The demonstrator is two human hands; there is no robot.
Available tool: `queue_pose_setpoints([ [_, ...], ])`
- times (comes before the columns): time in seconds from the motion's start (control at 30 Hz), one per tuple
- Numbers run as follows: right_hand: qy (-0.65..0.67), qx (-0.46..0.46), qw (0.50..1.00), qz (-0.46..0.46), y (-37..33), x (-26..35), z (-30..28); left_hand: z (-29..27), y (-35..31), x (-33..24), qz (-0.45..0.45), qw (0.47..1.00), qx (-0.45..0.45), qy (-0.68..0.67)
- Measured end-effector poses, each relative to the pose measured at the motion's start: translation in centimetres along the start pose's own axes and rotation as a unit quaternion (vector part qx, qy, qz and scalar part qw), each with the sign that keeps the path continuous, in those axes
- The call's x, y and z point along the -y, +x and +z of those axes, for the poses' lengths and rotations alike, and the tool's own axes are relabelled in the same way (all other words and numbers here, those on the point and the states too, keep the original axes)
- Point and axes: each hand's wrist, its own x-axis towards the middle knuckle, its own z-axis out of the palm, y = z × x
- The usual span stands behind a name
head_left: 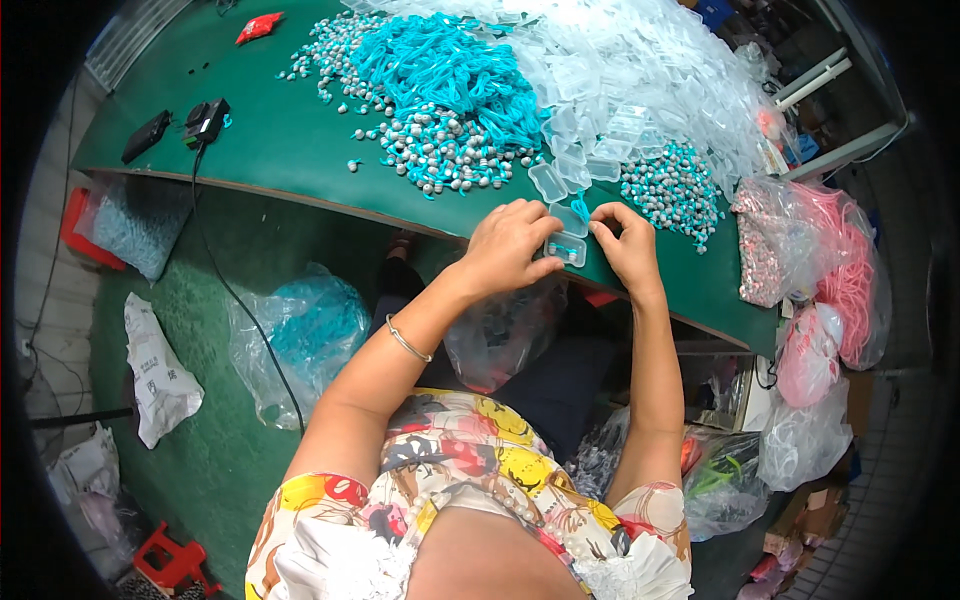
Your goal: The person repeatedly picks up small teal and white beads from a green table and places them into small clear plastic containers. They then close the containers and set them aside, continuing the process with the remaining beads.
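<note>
At the table's near edge, my left hand (510, 245) grips a small clear plastic box (578, 260) by its left side. The box stands open and small turquoise pieces show inside it. Just to its right, my right hand (630, 250) pinches a turquoise cord (580, 208) between thumb and forefinger, by the raised lid. Beyond my hands lies a large heap of turquoise cords (450, 70). Grey-and-turquoise beads (435, 150) are spread in front of that heap, and another bead pile (672, 190) lies to the right.
Clear plastic boxes (640, 70) form a big mound at the back right. Bags of pink cord (845, 260) hang by the table's right end. A black device (205, 120) with a cable sits at the left of the green table (270, 150). Filled plastic bags (310, 330) stand on the floor.
</note>
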Motion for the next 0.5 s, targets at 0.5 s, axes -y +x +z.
queue_pose_setpoints([
  [0.5,0.091,-0.023,0.995,-0.012,-2.1,0.6,0.1,0.2,-0.2,0.1,-0.005,1.000,-0.003,-0.005],
])
